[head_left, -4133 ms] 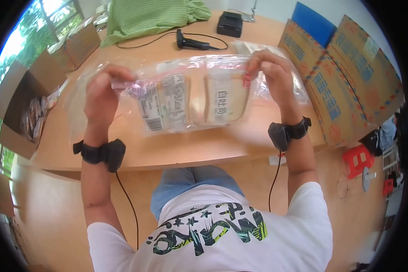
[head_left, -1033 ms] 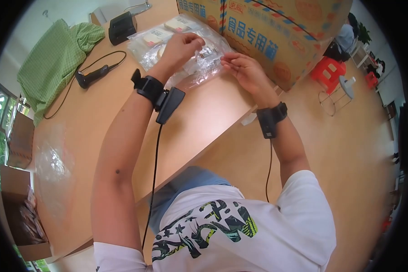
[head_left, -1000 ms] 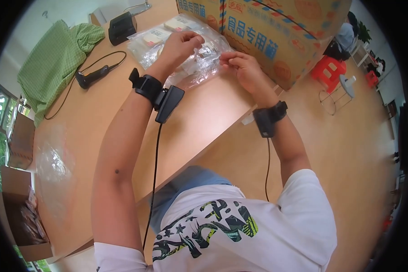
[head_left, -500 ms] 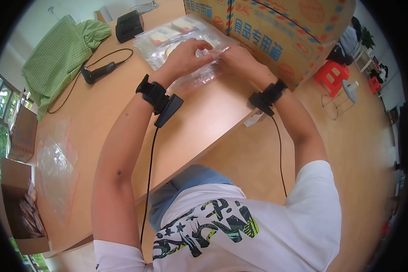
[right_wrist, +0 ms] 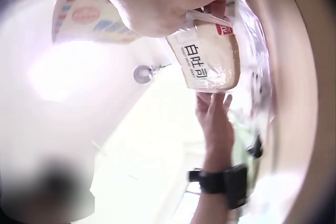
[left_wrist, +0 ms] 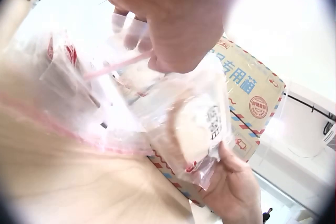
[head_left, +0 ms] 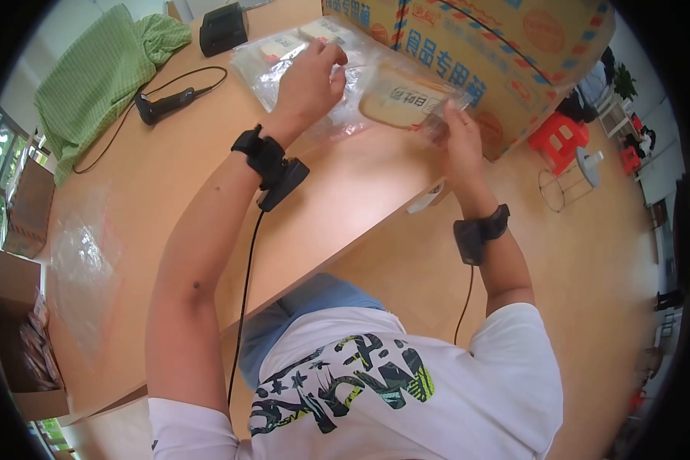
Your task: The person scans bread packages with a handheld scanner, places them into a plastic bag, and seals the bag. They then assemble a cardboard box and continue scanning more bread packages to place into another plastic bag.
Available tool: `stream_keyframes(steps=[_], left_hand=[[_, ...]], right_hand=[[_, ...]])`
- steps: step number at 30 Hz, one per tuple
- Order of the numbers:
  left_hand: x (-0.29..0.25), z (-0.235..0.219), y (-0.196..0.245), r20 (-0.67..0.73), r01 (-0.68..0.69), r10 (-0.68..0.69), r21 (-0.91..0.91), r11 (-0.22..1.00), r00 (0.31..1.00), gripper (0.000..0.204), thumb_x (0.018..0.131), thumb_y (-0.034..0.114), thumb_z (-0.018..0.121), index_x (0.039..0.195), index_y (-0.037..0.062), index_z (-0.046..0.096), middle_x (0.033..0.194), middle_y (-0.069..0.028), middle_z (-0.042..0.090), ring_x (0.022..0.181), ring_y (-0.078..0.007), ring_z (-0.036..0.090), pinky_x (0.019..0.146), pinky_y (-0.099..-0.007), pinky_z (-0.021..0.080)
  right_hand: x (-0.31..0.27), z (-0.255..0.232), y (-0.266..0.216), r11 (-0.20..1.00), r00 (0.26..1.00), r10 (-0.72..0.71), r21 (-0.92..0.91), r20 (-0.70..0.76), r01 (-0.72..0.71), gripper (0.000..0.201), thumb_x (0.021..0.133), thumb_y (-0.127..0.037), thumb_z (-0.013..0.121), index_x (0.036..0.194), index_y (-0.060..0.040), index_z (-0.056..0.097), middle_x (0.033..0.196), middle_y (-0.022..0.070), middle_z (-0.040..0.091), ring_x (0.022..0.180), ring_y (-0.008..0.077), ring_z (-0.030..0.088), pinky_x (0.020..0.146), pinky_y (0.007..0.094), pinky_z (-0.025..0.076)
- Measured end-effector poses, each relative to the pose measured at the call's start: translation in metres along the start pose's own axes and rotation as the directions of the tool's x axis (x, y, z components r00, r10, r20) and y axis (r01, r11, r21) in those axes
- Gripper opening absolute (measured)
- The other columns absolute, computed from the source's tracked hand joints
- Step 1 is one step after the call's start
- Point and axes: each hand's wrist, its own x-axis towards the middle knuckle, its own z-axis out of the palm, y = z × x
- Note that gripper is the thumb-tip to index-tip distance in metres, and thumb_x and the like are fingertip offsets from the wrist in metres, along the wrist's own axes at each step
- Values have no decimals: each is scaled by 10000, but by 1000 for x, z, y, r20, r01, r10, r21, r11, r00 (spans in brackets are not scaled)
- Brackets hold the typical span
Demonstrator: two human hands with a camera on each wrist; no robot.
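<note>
My right hand point(head_left: 464, 146) pinches one end of a clear-wrapped pack of sliced bread point(head_left: 395, 100), which it holds tilted at the right side of a large clear zip bag point(head_left: 254, 70). In the right wrist view the bread pack point(right_wrist: 202, 61) shows black characters and a red corner mark. My left hand point(head_left: 309, 88) is over the bag; the left wrist view shows its fingers curled on the plastic edge beside a pink strip point(left_wrist: 118, 66). Other wrapped packs point(head_left: 282, 46) lie in the bag's far part.
A large printed cardboard box point(head_left: 468, 61) stands right behind the bag. Barcode scanner point(head_left: 165, 105), black cradle point(head_left: 224, 31) and green checked cloth point(head_left: 103, 84) lie to the left. A flat clear bag point(head_left: 84, 261) and an open carton of packs point(head_left: 27, 337) are farther left.
Earlier both hands held up a bag with bread packs; then I turned right. My right hand, open a second ago, has taken hold of a bread pack and moved it toward the right.
</note>
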Motion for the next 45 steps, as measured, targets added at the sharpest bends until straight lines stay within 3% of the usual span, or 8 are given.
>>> stream_keyframes(steps=[1, 4, 13, 19, 27, 33, 39, 45], left_hand=[[2, -2, 1, -21, 7, -7, -24, 1000, 1000, 282, 861, 212, 620, 1085, 40, 628, 991, -110, 591, 925, -292, 619, 802, -368, 489], [5, -6, 6, -86, 30, -37, -79, 996, 996, 251, 886, 259, 609, 971, 37, 688, 888, -105, 598, 775, -278, 620, 733, -354, 487], [11, -20, 8, -92, 87, -95, -85, 993, 991, 287, 868, 331, 586, 927, 91, 732, 852, -127, 651, 810, -328, 639, 714, -422, 505], [8, -19, 15, -80, 24, -29, -55, 998, 996, 275, 866, 321, 596, 928, 91, 732, 843, -107, 657, 789, -327, 641, 709, -420, 509], [4, -19, 11, -113, -24, 17, -57, 998, 993, 247, 879, 269, 628, 977, 59, 714, 791, -86, 618, 598, -206, 561, 587, -336, 446], [4, -22, 17, -178, -6, 2, -22, 1000, 984, 186, 876, 253, 601, 895, 108, 717, 815, -61, 636, 749, -289, 636, 649, -402, 505], [-5, -14, 20, -178, -264, 291, 161, 951, 940, 134, 861, 200, 636, 894, 88, 702, 839, -50, 625, 715, -255, 611, 615, -364, 493], [-10, -12, 27, -62, -287, 309, 231, 930, 949, 74, 844, 149, 632, 860, 94, 679, 804, -48, 595, 740, -248, 607, 617, -375, 503]], right_hand=[[-3, 2, 2, 959, 995, 99, 266, 26, -102, 285, 1020, -158, 380, 1193, 31, 505, 1077, 139, 611, 992, 207, 624, 818, 329, 545], [-9, 18, 1, 826, 926, 377, 455, -7, -333, 281, 1003, -115, 384, 1203, 63, 467, 1111, 168, 591, 989, 261, 634, 869, 345, 563], [-25, 23, 3, 814, 872, 427, 319, 239, -485, 245, 948, -52, 424, 1120, 89, 527, 1027, 185, 639, 924, 260, 667, 791, 325, 596], [-8, 17, 8, 894, 857, 439, -38, 269, -446, 250, 933, -120, 509, 1073, 69, 596, 959, 149, 668, 811, 213, 678, 705, 319, 578], [6, 20, 1, 921, 911, 380, 23, 158, -388, 309, 924, -147, 512, 1159, 51, 549, 1070, 107, 629, 916, 186, 633, 790, 336, 527], [20, 0, 12, 922, 923, 375, 70, 90, -381, 289, 912, -88, 498, 1153, 71, 512, 1104, 141, 590, 980, 203, 609, 847, 348, 517], [29, 17, 3, 915, 960, 274, 294, 49, -276, 205, 915, -23, 468, 1086, 80, 513, 1085, 159, 564, 966, 221, 595, 819, 347, 554], [68, 48, 20, 850, 960, 278, 464, 3, -248, 247, 895, 50, 457, 1141, 55, 486, 1128, 152, 550, 1014, 260, 578, 860, 369, 548]])
